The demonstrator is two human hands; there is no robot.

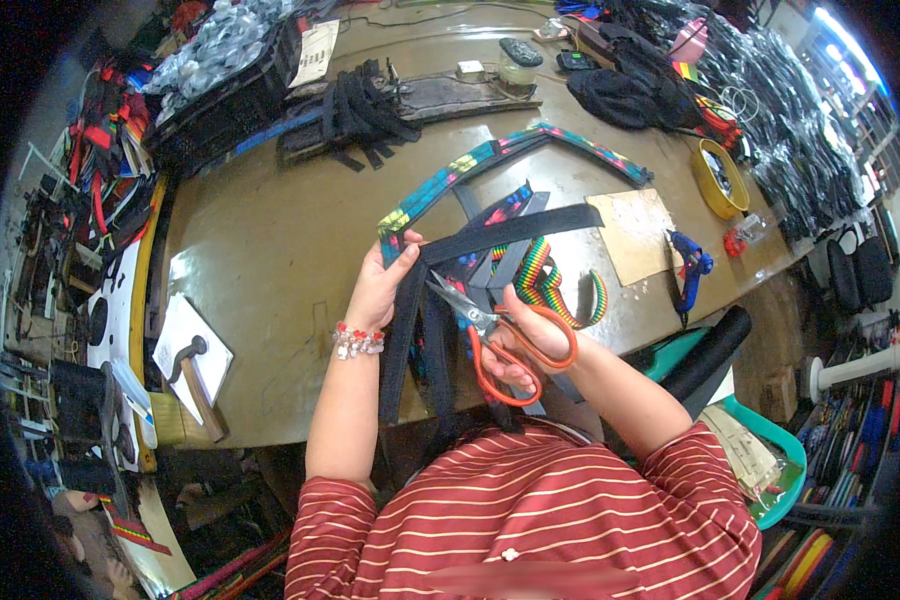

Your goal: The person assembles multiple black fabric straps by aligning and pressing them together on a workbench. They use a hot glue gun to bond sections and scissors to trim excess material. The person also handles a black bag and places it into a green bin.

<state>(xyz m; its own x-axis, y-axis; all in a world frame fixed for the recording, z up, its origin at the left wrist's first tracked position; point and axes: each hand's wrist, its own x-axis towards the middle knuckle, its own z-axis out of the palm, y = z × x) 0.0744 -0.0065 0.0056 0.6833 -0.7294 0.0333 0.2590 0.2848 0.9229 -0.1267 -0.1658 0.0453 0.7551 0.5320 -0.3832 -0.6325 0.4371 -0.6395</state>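
Observation:
My left hand (378, 288) is closed on a floral strap (435, 182) with black edging, pinched between thumb and fingers. The strap runs away from me in an arch across the table. Black webbing straps (515, 230) cross at the same hand, and some hang down over the table edge. In my right hand (532, 338) is a pair of scissors with orange handles (482, 372). Their metal blades (455, 298) point up and left, close to the black straps; whether they touch is hard to tell. A striped green, yellow and red strap (542, 280) lies curled just beyond.
A hammer (202, 385) rests on white paper at the left. To the right are a tan board (632, 235), a blue glue gun (686, 268) and a yellow bowl (720, 178). Black strips (365, 108) and a jar (519, 68) stand at the back, beside a black crate (225, 105).

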